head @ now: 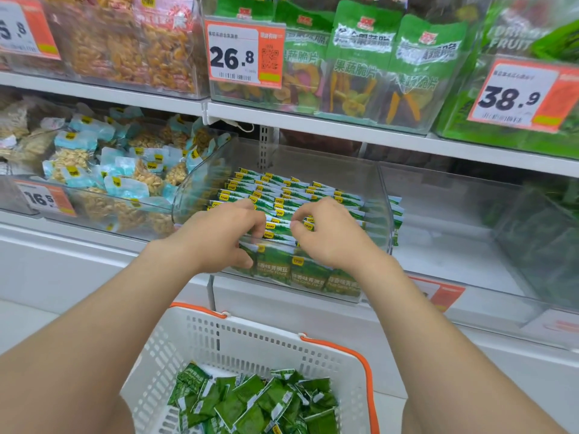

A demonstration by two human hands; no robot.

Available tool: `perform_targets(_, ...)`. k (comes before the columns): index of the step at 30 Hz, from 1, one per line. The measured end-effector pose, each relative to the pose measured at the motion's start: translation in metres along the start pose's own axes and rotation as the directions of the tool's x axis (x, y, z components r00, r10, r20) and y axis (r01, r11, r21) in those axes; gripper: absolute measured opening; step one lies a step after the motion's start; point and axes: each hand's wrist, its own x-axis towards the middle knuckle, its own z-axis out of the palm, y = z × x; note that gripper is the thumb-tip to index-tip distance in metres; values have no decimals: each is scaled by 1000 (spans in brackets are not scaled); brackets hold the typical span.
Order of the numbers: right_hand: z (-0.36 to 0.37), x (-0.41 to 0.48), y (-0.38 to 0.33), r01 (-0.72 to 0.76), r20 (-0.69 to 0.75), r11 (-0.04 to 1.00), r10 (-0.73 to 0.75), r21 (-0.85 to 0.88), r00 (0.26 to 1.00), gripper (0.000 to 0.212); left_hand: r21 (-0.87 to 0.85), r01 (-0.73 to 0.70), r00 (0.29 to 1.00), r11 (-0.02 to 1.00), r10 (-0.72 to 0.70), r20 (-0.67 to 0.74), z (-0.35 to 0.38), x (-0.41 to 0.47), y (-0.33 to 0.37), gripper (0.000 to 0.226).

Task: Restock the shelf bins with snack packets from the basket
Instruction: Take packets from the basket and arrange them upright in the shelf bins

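1. Step in hand: straightening upright rows of green packets (282, 189) inside the clear bin (383, 198) on the middle shelf, seemingly pressing the near rows together rather than dropping in new stock.
2. Left hand (219, 236): curling over the near rows, thumb lying low on the front faces, fingers hooking over the tops, gripping a bunch of packets between them.
3. Right hand (329, 233): arching over the rows just beside the left, fingers bending down onto the packet tops, not allowing a call between pinching and merely pressing.
4. Basket (250, 330): sitting below the bin, between the forearms, holding a heap of loose packets (250, 399) of the same green.
5. Next move, judging from this: letting go of the rows, reaching down for a handful, turning each piece upright and face forward, then slotting into any gap, taking care not to topple the standing rows.
6. Hard to make out: fingertips of both hands sinking among the packets; price tag (445, 296) hiding partly behind the right forearm; near part of the basket running off the bottom edge; contents of the neighbouring bin (517, 214) blurring behind glare.
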Motion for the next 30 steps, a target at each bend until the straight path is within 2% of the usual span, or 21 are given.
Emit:
perform_targets(2, -7, -20, -8, 60, -27, 998, -60, 28, 998, 29, 36, -1, 1000, 999, 2, -27, -3, -1, 4, 41)
perform_targets(5, -15, -34, -10, 95, 39, 984, -90, -149, 995, 18, 31, 21, 999, 999, -19, -45, -5, -2, 8, 41)
perform_targets(8, -19, -35, -4, 112, -31, 966, -122, -234, 992, 8, -14, 57, 994, 998, -58, -93, -9, -1, 7, 42)
perform_targets(12, -9, -26, -1, 109, -145, 959, -151, -262, 978, 14, -52, 112, 975, 992, -120, -186, -8, 5, 6, 37)
perform_targets(16, 1, -17, 7, 61, -143, 962, -102, -266, 984, 29, -1, 170, 959, 986, -165, -232, 7, 18, 15, 32)
perform_targets(19, 4, -19, 13, 73, -131, 964, -110, -257, 985, 28, 10, 183, 954, 983, -175, -243, 14, 23, 20, 31)
perform_targets(23, 7, -26, 6, 73, -173, 956, -126, -284, 977, 16, 12, 181, 947, 983, -171, -271, 17, 21, 23, 30)
perform_targets(27, 4, -44, 3, 134, -151, 937, -191, -324, 970, 20, 63, 157, 917, 986, -122, -380, 22, 13, 36, 28)
perform_targets(30, -5, -68, 0, 176, -126, 934, -224, -310, 966, 23, 79, 85, 900, 993, -43, -433, 23, 2, 59, 30)
